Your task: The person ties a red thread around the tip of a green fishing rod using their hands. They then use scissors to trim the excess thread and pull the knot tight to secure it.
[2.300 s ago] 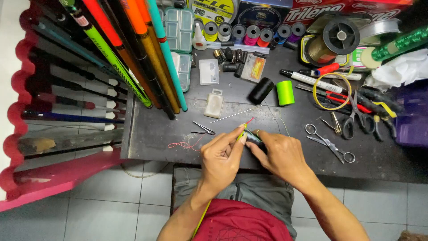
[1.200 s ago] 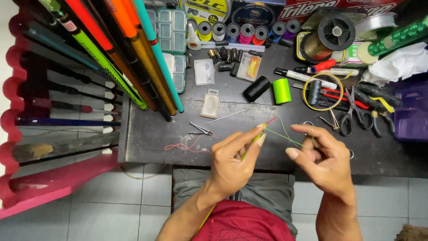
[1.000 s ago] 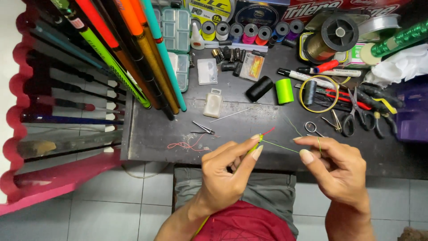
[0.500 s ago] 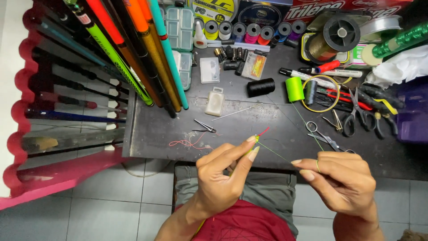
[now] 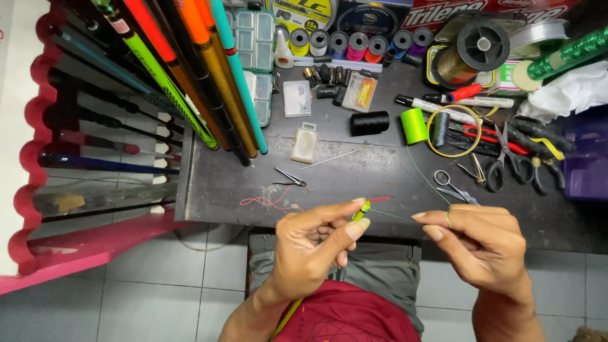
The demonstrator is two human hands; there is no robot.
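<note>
My left hand (image 5: 316, 244) pinches the tip of a thin yellow-green rod (image 5: 361, 210) between thumb and forefinger, with a short red piece sticking out at its end. My right hand (image 5: 481, 247) holds a fine green thread (image 5: 398, 216) taut from that tip, looped round a finger. The thread runs up to a bright green spool (image 5: 415, 125) lying on the dark table (image 5: 221, 183). Both hands hover over the table's front edge, above my lap.
A loose red thread (image 5: 269, 202) and small tweezers (image 5: 290, 178) lie left of my hands. Scissors (image 5: 453, 187), pliers (image 5: 538, 149), a black spool (image 5: 369, 123), a long needle (image 5: 335, 157) and thread spools (image 5: 345, 43) fill the back. Coloured rods (image 5: 190, 69) lean at the left.
My hands came apart, the right one drawing the green thread out to the right. The green and black spools shifted on the table. The view drifted slightly.
</note>
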